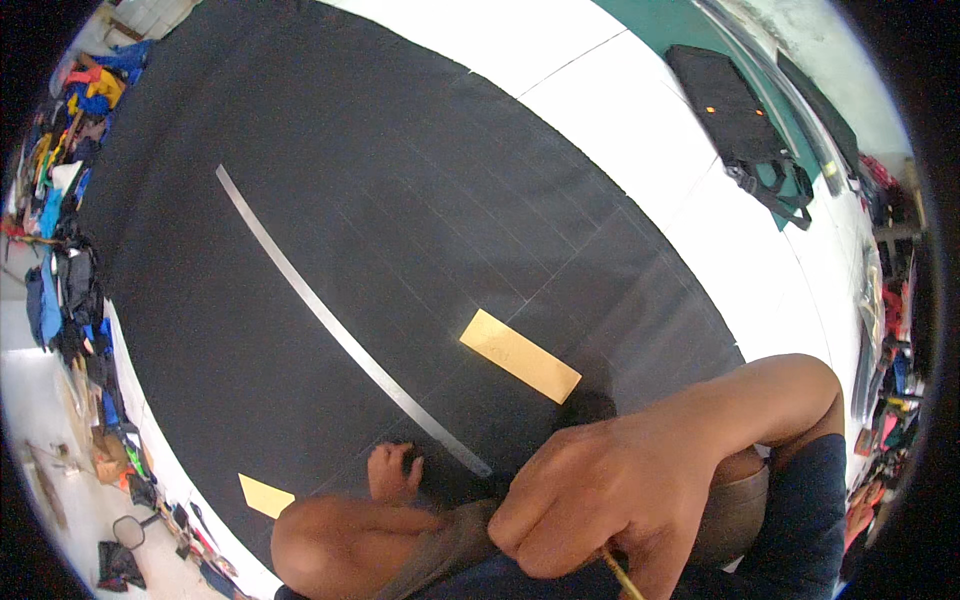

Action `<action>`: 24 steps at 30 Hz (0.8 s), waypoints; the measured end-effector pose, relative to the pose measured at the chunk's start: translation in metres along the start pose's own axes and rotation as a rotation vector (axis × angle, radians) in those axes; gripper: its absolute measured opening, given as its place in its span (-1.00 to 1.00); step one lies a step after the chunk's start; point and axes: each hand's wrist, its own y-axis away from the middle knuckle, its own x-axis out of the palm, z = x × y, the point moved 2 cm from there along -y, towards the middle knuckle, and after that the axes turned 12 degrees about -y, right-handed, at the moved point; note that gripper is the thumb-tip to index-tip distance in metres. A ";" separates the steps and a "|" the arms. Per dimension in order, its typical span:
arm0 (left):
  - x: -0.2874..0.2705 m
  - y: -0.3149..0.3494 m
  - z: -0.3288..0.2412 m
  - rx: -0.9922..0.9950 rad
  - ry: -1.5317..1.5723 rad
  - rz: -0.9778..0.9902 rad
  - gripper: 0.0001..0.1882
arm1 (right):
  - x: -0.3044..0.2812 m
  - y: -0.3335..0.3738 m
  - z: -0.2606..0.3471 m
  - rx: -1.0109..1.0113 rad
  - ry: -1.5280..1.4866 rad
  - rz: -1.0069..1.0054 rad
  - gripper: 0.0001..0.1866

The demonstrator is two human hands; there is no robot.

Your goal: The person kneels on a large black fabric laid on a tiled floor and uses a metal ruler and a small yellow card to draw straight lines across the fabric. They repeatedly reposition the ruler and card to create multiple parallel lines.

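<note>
My right hand (590, 500), large in the lower right, is closed around a thin yellowish stick (620, 575); most of the stick is hidden in the hand. Past my bent left knee (305, 548), my left hand (394, 473) rests low over the black fabric (300, 120), its fingers bent but apart. I see nothing in it, and the knee hides its wrist. A long metal ruler (335, 325) lies slantwise on the fabric, its near end between my two hands. Beyond my right hand lies a yellow rectangular card (520, 355). Faint straight lines mark the fabric.
A second yellow piece (265, 496) lies left of my knee, partly covered by it. White floor or sheeting (600, 100) borders the fabric. A black bag with straps (735, 120) lies at the far right. Heaped coloured cloth (75, 150) lines the left side.
</note>
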 end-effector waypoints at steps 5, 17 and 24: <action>0.013 0.027 -0.025 -0.236 0.051 -0.011 -0.52 | -0.044 0.014 -0.024 -0.065 -0.161 0.032 -0.29; -0.181 0.116 0.048 -0.676 -0.054 0.043 -0.67 | -0.181 -0.022 -0.011 0.184 0.254 -0.053 -0.37; -0.267 0.041 0.062 -0.675 -0.249 0.267 -0.54 | -0.243 0.020 -0.072 0.609 0.671 -0.650 -0.59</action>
